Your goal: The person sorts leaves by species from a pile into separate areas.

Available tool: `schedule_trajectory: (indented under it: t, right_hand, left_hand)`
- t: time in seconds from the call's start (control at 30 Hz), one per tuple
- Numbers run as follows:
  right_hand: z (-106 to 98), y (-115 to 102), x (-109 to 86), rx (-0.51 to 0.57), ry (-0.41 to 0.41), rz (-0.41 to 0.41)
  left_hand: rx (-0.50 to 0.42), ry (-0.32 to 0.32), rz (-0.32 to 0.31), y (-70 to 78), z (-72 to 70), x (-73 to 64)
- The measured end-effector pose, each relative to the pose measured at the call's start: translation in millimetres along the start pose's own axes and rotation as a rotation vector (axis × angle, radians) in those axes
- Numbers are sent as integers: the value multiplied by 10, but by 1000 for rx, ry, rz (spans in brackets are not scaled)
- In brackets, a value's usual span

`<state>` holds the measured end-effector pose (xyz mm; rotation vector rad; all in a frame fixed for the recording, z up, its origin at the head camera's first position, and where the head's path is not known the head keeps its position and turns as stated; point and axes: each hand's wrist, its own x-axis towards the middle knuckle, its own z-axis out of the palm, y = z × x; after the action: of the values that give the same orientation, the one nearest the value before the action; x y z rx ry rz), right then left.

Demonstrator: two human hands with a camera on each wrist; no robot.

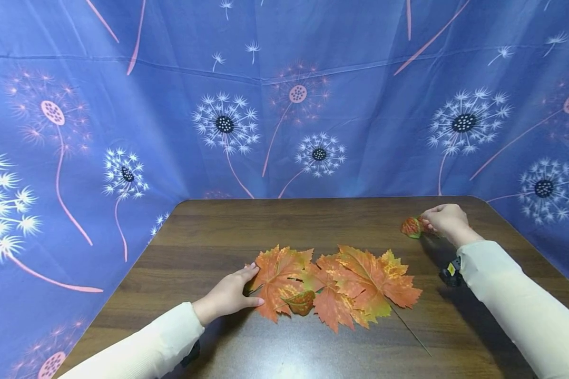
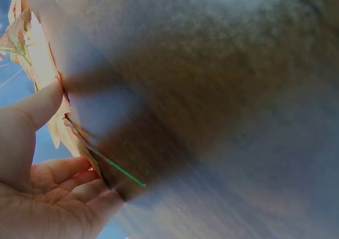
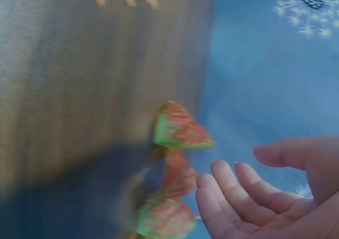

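Note:
On the left, my left hand (image 1: pixel 229 293) rests at the edge of an orange artificial maple leaf (image 1: pixel 278 279), its thumb and fingers spread apart. In the left wrist view, the leaf's edge lies against the fingertips, and a thin stem with a green tip (image 2: pixel 124 173) sticks out over the table. At the far right, my right hand (image 1: pixel 448 220) is beside a sprig of small red and green leaves (image 1: pixel 411 227). The right wrist view has its fingers loosely bent, thumb apart, nothing between them; the small leaves (image 3: pixel 180 127) sit just beyond the fingertips.
More orange and yellow maple leaves (image 1: pixel 370 276) lie across the middle of the wooden table (image 1: pixel 275 221), with a long thin stem (image 1: pixel 411 331) towards the front. A small green-red leaf (image 1: pixel 300 302) lies among them. Blue dandelion-print cloth (image 1: pixel 265 42) hangs behind the table.

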<state>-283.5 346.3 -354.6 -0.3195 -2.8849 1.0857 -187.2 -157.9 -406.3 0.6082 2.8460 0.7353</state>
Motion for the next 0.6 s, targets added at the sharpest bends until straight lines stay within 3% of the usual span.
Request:
schedule_trajectory:
  t: [0.23,0.6]
  right_hand:
    - [-175,-111,-66,43,-47,-5]
    - [-133,-343,-88,107,-70,-64]
  left_hand:
    - [-1,3,8,12,-4,-1]
    - [6,4,3,23,1,4]
